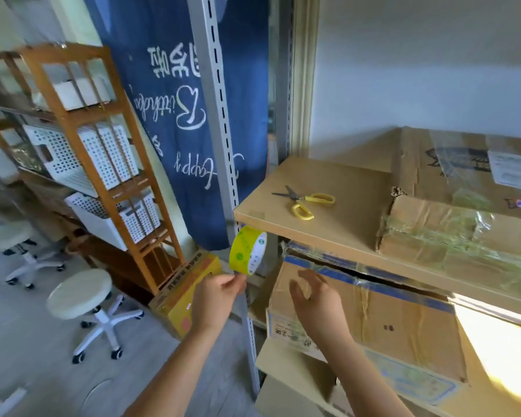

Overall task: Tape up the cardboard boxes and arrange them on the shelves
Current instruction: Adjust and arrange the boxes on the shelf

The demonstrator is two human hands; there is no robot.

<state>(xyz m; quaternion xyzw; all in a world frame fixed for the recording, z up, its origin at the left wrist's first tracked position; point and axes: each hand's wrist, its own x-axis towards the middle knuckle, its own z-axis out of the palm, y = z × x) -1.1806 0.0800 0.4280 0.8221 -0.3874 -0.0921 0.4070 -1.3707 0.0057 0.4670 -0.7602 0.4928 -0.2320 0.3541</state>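
Far left of the hands, two white stools [79, 293] are seen on the floor, with a wooden rack [103, 139] of white baskets [88, 155] behind them. Above the left hand, a blue curtain [175, 100] with white lettering is hung beside a grey slotted post [220, 115]. Just left of and below the left hand, a yellow box [181, 299] is set on the floor. The left hand [217, 296] is raised with fingertips pinched on the lower edge of a tape roll [248, 253], which is held upright just above it, in front of the upper shelf's edge. Just to the right, the right hand [316, 299] is laid with relaxed, spread fingers against the front of a taped box [388, 326]; nothing is grasped by it. This box is placed on the lower shelf [280, 365], partly overhanging the front. Above the right hand, on the upper shelf [328, 188], yellow-handled scissors [304, 201] are lying open. Further right on the same shelf, a second box [463, 212], wrapped in clear tape, is placed.
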